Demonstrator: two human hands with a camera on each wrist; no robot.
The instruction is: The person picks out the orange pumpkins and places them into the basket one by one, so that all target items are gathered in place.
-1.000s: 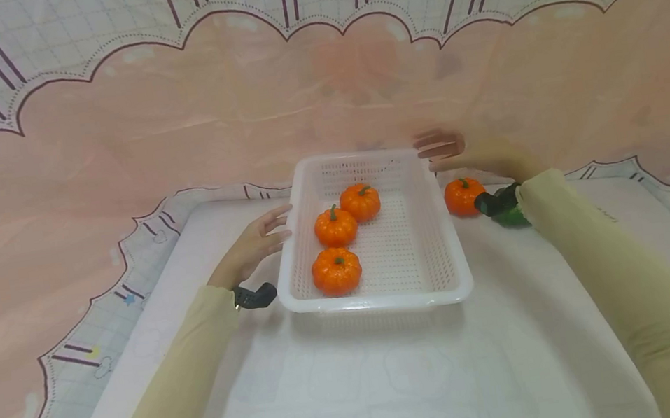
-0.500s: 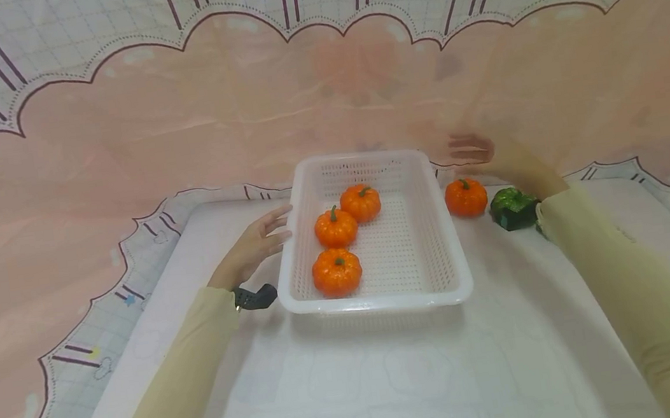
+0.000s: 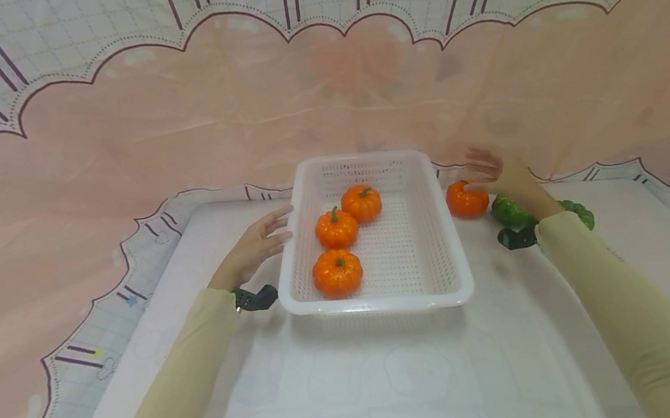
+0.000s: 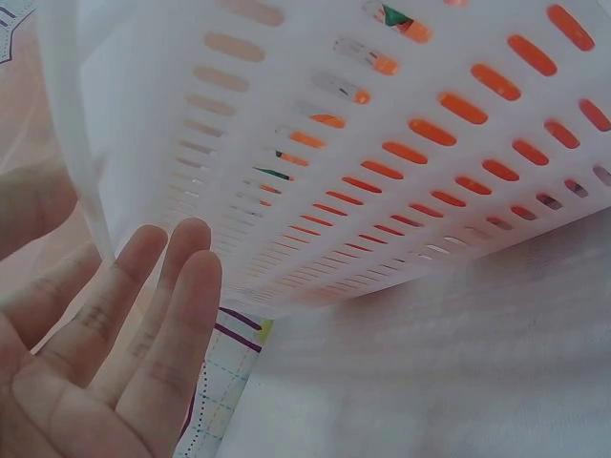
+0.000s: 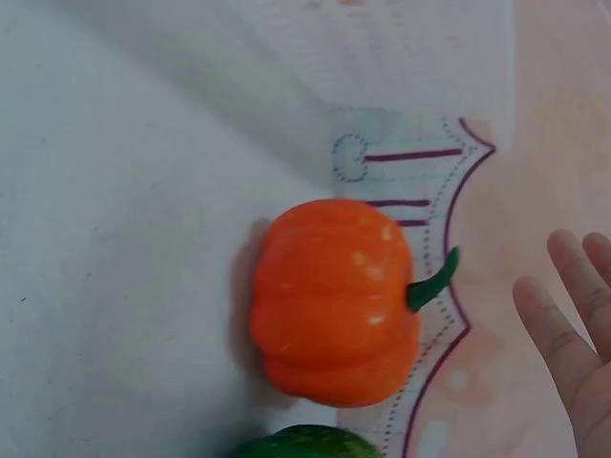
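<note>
In the head view, a white perforated plastic basket (image 3: 379, 303) holds three small orange pumpkins, the nearest pumpkin (image 3: 337, 274) close to its front left corner. My left hand (image 3: 254, 246) is at the basket's left side. Its fingertips touch the rim, and the left wrist view shows the fingers (image 4: 143, 334) nearly straight by the slotted wall. My right hand (image 3: 505, 179) is raised over the right side, fingers spread and holding nothing. Just below it, another orange pumpkin (image 5: 334, 303) with a green stem lies on the table, apart from the fingers in the right wrist view.
To the right of the loose pumpkin is a mottled green vegetable (image 3: 508, 213), partly covered by my right wrist. A second green one (image 3: 578, 212) shows behind the sleeve. A printed cloth (image 3: 320, 98) hangs behind the white table (image 3: 358, 382).
My right hand has moved right and down, from the basket's far right corner to above the loose pumpkin. More of the green vegetables shows. My left hand and the basket stay put.
</note>
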